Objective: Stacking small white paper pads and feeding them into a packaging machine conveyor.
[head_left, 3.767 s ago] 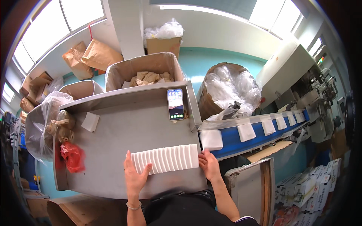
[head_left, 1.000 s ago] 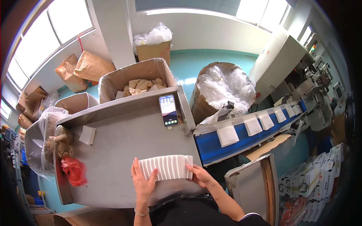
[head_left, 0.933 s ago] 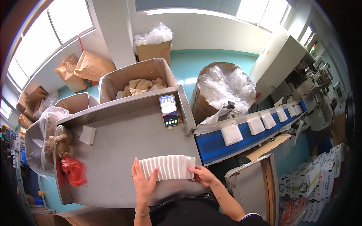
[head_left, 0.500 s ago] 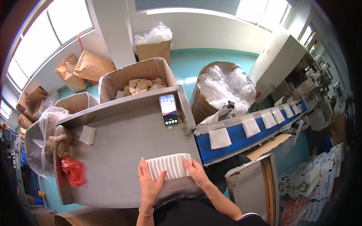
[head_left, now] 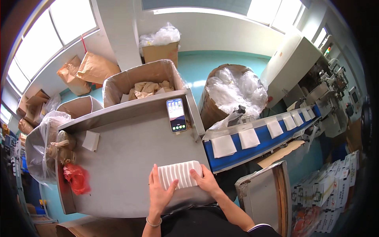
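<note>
The row of white flat packets point(head_left: 179, 174), stood on edge and pressed together into a compact block, lies at the near edge of the grey metal worktable point(head_left: 130, 150), just in front of the person. Its long axis runs left to right, tilting slightly upward toward the right in the view, and the hands close on it from the two ends. The left hand point(head_left: 161, 193) lies flat with fingers together against the left end, its thumb angled in along the near side of the block. The right hand point(head_left: 204, 181) cups the right end, fingers curled over the top corner. Both are in contact, so neither is nearer; the block sits between them and a little farther out than the palms. Farther back on the table, a smartphone point(head_left: 176, 115) with a lit screen lies near the far right corner, well apart from the block. A single white packet point(head_left: 91, 140) rests toward the left side. To the right, a blue conveyor belt point(head_left: 252, 148) carries separate white packets away to the far right.
</note>
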